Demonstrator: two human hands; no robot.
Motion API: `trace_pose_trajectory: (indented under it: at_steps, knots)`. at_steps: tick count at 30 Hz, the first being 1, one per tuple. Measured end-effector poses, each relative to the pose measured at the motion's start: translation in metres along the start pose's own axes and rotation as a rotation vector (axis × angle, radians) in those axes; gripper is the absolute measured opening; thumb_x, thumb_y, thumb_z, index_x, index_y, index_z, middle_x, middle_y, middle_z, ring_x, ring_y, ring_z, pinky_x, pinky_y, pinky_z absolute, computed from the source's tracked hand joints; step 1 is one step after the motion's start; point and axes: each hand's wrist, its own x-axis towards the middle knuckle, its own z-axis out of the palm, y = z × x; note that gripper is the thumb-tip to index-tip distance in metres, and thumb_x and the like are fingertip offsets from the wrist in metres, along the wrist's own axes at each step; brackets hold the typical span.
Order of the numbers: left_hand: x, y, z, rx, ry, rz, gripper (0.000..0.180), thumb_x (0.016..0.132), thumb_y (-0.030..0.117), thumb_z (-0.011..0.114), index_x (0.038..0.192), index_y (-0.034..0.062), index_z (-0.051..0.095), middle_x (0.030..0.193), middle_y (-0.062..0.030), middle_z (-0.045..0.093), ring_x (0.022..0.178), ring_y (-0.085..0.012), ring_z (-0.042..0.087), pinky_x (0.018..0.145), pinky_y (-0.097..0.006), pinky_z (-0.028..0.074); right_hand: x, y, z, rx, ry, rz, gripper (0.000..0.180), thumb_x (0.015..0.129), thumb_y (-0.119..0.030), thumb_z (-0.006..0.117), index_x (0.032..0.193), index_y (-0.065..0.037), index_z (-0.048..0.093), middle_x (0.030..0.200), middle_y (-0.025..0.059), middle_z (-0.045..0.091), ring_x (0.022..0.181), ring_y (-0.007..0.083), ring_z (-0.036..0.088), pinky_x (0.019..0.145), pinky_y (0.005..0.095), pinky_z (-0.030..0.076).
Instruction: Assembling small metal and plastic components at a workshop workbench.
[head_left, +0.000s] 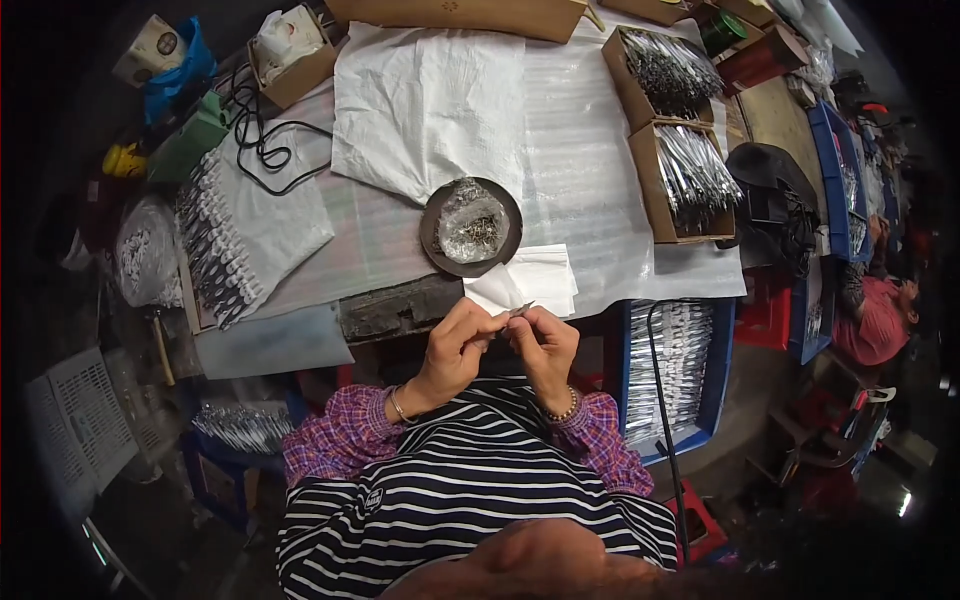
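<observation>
My left hand [455, 348] and my right hand [545, 352] meet at the near edge of the worktable, thumbs and fingertips pinched together. Between them is a small grey metal piece [524, 309] with a pointed end; most of it is hidden by the fingers. Just beyond the fingertips lie folded white paper sheets [545, 272]. Farther back, touching the paper, a round dark dish [431, 243] holds a clear plastic bag of tiny metal parts [474, 228].
Cardboard boxes [652, 180] of slim silver metal pieces stand at the right. A blue tray [716, 400] with rows of similar pieces sits below the table edge. A black cable [268, 155] and more metal pieces [215, 245] lie left. Another person [872, 325] sits far right.
</observation>
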Motion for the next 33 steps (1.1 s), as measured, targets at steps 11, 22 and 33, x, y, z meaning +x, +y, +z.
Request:
trace_pose_trajectory:
  at_steps: [11, 22, 33]
  knots:
    - [0.006, 0.008, -0.004, -0.071, -0.063, -0.092, 0.033, 0.078, -0.016, 0.05, 0.105, -0.0001, 0.062, 0.078, -0.0059, 0.05, 0.062, -0.0127, 0.05, 0.056, -0.024, 0.042, 0.0, 0.004, -0.002, 0.07, -0.01, 0.076, 0.018, 0.089, -0.01, 0.06, 0.077, 0.003, 0.062, 0.064, 0.0005, 0.059, 0.055, 0.0041, 0.049, 0.049, 0.0178, 0.038]
    - [0.007, 0.008, -0.005, -0.583, -0.031, -0.415, 0.027, 0.087, -0.001, 0.055, 0.114, 0.0013, 0.058, 0.084, -0.0002, 0.053, 0.064, -0.0054, 0.047, 0.055, -0.02, 0.04, 0.005, -0.001, -0.01, 0.11, -0.025, 0.175, 0.009, 0.08, -0.003, 0.069, 0.087, 0.003, 0.067, 0.073, 0.0025, 0.064, 0.06, 0.0057, 0.055, 0.053, 0.019, 0.043]
    - [-0.003, -0.004, -0.003, -0.425, -0.098, -0.383, 0.026, 0.084, -0.005, 0.056, 0.108, -0.0006, 0.063, 0.084, -0.0016, 0.053, 0.073, -0.0063, 0.049, 0.065, -0.019, 0.04, 0.007, -0.007, -0.017, -0.2, -0.063, -0.161, 0.008, 0.077, -0.003, 0.069, 0.082, 0.003, 0.066, 0.068, 0.006, 0.063, 0.057, 0.0095, 0.054, 0.052, 0.0228, 0.041]
